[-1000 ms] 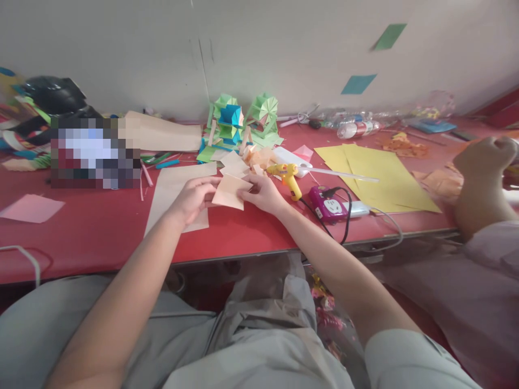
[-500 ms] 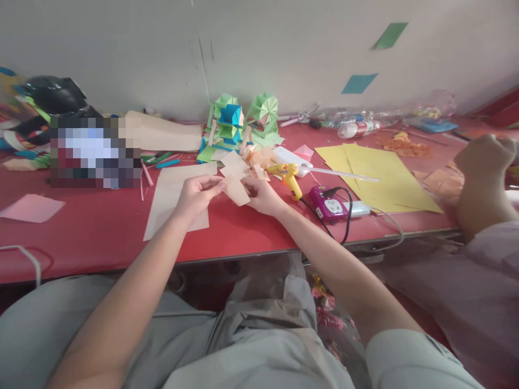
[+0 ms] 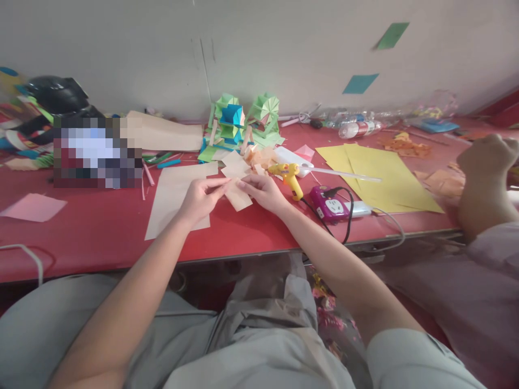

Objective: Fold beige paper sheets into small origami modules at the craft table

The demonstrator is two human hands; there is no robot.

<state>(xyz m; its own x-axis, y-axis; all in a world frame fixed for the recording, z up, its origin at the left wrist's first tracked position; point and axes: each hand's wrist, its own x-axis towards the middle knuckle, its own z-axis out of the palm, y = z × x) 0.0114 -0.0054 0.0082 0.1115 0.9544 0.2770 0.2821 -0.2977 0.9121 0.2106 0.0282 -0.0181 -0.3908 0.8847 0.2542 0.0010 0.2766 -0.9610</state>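
Between my hands is a small piece of beige paper (image 3: 239,199). The fingers of my left hand (image 3: 203,199) pinch its left edge. My right hand (image 3: 265,192) grips the upper right edge, thumb on top; its other fingers are partly hidden. A larger beige sheet (image 3: 164,197) lies flat on the red table under and beside my left hand. Just beyond my fingers rest another pale paper piece (image 3: 235,163) and crumpled peach paper (image 3: 259,156). A yellow glue gun (image 3: 290,178) with a clear glue stick stands right of my right hand.
A purple power socket (image 3: 332,205) with cords sits near the front edge. Yellow sheets (image 3: 385,178) spread to its right. Folded green and blue paper shapes (image 3: 233,119) stand by the wall. Plastic bottles (image 3: 360,128) lie behind. Another person's arm (image 3: 484,183) rests at right.
The small beige paper has tilted and sits slightly lower between my hands. My right thumb has come over onto its top, and my left fingers have shifted a little right.
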